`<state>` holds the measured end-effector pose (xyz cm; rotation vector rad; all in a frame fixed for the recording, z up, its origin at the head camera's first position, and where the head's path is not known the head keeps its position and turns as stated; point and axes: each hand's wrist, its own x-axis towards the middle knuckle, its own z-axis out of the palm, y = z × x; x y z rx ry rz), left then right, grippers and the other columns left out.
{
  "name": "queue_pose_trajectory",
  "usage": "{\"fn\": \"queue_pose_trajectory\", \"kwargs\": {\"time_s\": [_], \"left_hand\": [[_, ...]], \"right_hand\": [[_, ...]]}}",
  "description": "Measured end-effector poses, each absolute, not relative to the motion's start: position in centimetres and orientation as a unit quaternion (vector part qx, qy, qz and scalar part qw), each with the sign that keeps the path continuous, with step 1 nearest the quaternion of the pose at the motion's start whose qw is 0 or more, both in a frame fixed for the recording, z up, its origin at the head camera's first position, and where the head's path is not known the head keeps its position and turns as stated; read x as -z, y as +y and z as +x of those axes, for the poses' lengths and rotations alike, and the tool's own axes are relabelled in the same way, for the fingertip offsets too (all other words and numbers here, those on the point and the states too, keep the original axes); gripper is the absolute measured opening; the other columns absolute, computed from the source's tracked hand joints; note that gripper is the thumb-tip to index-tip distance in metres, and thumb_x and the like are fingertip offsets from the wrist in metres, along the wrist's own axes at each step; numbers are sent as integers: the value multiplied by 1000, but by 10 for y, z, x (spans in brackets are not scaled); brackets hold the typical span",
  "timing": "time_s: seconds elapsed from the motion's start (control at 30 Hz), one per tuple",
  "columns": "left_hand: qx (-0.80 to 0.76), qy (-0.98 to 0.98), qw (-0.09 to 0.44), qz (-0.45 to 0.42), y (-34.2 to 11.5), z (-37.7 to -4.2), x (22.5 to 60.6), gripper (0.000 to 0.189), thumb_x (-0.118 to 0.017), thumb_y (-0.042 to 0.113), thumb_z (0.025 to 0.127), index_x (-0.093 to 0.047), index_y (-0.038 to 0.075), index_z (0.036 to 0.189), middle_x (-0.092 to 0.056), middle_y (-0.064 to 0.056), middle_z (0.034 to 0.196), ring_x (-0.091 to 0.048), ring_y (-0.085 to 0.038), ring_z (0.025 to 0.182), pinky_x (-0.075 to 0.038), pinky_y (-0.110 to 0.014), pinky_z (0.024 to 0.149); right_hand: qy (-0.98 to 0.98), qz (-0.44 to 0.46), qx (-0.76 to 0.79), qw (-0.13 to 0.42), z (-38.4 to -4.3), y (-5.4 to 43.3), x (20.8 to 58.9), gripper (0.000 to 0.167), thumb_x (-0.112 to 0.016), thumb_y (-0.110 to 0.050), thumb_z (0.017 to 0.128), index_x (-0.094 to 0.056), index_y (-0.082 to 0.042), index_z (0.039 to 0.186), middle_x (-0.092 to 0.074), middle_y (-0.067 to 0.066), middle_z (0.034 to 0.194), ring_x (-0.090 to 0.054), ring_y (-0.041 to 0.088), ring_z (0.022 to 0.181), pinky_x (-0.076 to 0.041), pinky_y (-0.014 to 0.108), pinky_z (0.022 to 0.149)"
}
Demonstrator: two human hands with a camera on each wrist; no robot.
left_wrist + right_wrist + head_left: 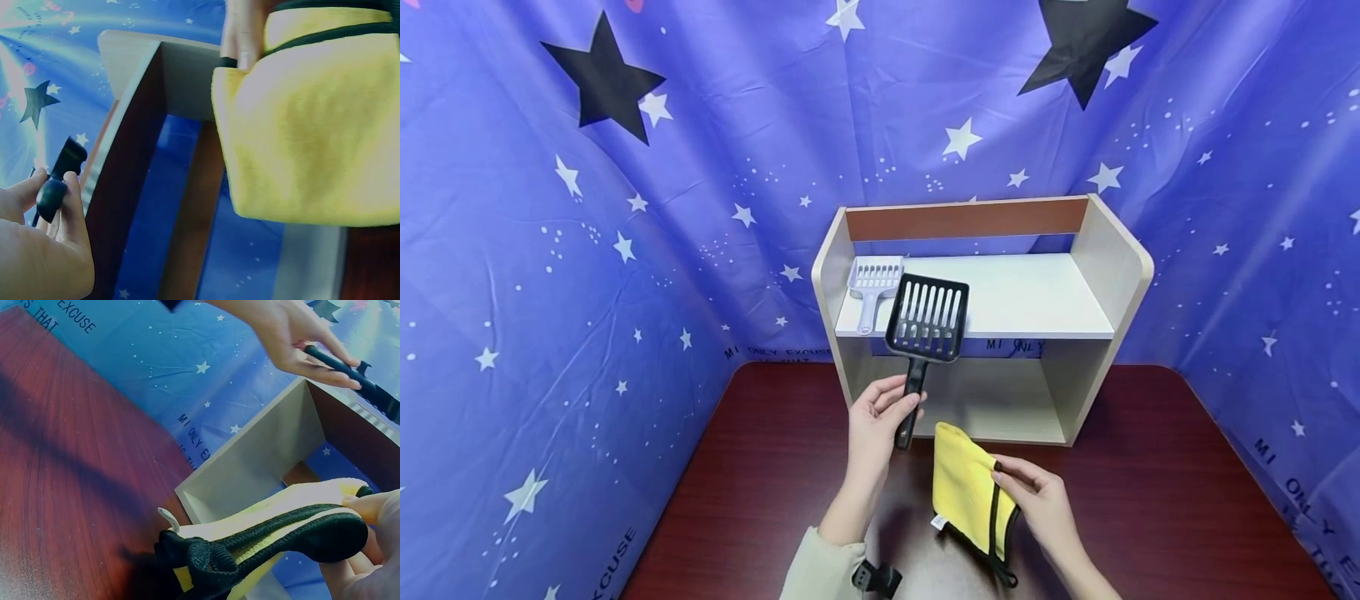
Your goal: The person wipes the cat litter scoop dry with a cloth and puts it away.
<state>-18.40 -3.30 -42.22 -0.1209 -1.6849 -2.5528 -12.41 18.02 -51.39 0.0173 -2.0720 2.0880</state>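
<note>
My left hand (877, 425) grips the handle of a black slotted litter scoop (928, 320), its head raised in front of the shelf. In the left wrist view only the scoop's handle end (52, 199) shows clearly between the fingers. My right hand (1037, 498) pinches the edge of a folded yellow cloth (964, 483) with black trim, held over the table. A black hanging loop (212, 565) and a white tag show on the cloth in the right wrist view. A pale lilac litter scoop (871, 292) lies on the upper shelf at its left end.
A two-level wooden shelf unit (1112, 267) with a white upper board (1022, 287) stands at the back of the dark red table (760, 467). Blue star-printed curtain (760, 125) hangs behind and at both sides. A black device (877, 578) sits at the left sleeve.
</note>
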Motion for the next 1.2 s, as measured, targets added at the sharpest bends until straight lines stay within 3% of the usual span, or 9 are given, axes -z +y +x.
{"fn": "queue_pose_trajectory", "kwargs": {"time_s": [0.23,0.47,0.67,0.83,1.03,1.2], "left_hand": [[843,-534,40,-43,-18,-204,397,33,-69,0,90,-62,-7,122,-77,-13,104,-75,-14,86,-62,-28,79],[849,-527,17,-36,-5,-224,379,34,-67,2,93,-62,-6,126,-71,-24,116,-75,-15,91,-58,-34,93],[862,-507,-1,-6,1,-238,371,37,-66,2,94,-60,-4,130,-68,-24,124,-75,-16,96,-59,-22,85],[874,-486,-10,6,3,-246,370,40,-65,3,94,-58,-5,133,-65,-24,130,-73,-11,95,-58,-21,88],[865,-500,-38,-8,1,-245,367,52,-66,8,95,-47,-2,143,-56,-20,143,-66,-19,119,-49,-32,108],[844,-529,-65,-49,0,-242,364,73,-66,-2,89,-30,-2,153,-44,-22,153,-49,-28,138,-38,-39,117]], "right_hand": [[-711,-11,-695,106,-123,185,514,30,-71,1,88,-65,17,113,-74,-19,98,-70,-2,88,-59,16,74],[-703,-15,-702,116,-121,194,517,29,-71,2,87,-66,17,112,-74,-18,97,-70,-2,87,-59,16,73],[-708,-35,-696,116,-119,201,518,29,-71,2,88,-65,16,113,-74,-19,97,-70,-3,87,-59,16,74],[-708,-55,-694,118,-118,205,518,30,-71,0,89,-65,15,115,-74,-21,97,-69,-4,88,-58,15,75],[-714,-72,-685,123,-116,215,515,30,-72,-3,89,-67,12,115,-74,-21,93,-68,-4,84,-57,14,73],[-700,-84,-695,142,-115,231,511,27,-72,-3,90,-69,8,114,-75,-21,92,-69,-4,83,-56,13,72]]}}
